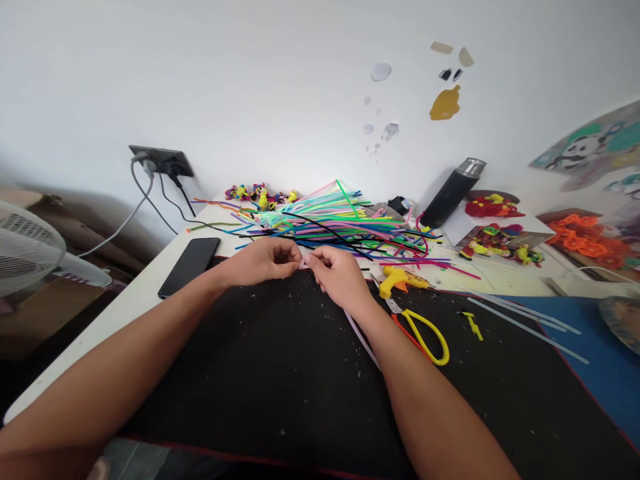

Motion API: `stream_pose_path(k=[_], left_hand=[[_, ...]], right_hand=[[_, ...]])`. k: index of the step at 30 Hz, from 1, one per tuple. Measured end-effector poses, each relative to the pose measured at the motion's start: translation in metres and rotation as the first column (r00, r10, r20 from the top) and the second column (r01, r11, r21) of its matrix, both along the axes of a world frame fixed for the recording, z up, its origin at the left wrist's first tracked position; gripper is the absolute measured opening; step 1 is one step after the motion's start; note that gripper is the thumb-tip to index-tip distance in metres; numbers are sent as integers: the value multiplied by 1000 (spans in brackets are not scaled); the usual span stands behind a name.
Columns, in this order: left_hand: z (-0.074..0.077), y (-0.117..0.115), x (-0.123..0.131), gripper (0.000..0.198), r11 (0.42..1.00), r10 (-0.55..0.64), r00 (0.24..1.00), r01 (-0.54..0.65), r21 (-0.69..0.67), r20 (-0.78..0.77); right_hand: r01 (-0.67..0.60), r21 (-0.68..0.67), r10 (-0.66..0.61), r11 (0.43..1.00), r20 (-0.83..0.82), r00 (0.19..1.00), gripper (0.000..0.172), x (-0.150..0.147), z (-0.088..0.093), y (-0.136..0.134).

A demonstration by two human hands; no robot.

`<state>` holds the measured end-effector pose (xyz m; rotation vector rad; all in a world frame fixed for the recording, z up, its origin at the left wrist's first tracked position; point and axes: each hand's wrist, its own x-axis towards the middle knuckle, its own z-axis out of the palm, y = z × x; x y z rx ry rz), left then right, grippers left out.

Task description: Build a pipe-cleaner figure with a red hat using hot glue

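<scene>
A pale lilac pipe cleaner [361,337] is pinched between the fingertips of both hands. Its small worked end [303,257] shows as a whitish bit at the fingertips, too small to make out in detail. My left hand [265,259] is closed, thumb against forefinger, on the left side of that bit. From the right, my right hand [336,272] grips it the same way, and the long tail runs down beneath my right forearm over the black mat [270,373]. Just behind both hands lies a big heap of coloured pipe cleaners [320,217].
Right of my hands lie a yellow glue gun [400,280] and yellow-handled scissors [434,340]. A phone [190,267] rests at left. Glue sticks [530,330], a black flask [453,193] and small pipe-cleaner figures [493,243] are farther right. A fan [30,247] stands at far left.
</scene>
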<state>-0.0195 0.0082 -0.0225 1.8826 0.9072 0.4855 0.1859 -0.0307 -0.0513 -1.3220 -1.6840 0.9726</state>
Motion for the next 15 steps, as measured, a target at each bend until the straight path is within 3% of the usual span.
stream_pose_path(k=[4,15], left_hand=[[4,-1,2,23,998,66,997,-66,-1,39],[-10,0,1,13,980,136,990,-140,144,40]], right_hand=[[-30,-68,21,997,-127,992,27,-1,0,1],[-44,-122,19,992,-203,979,24,-6,-4,-2]])
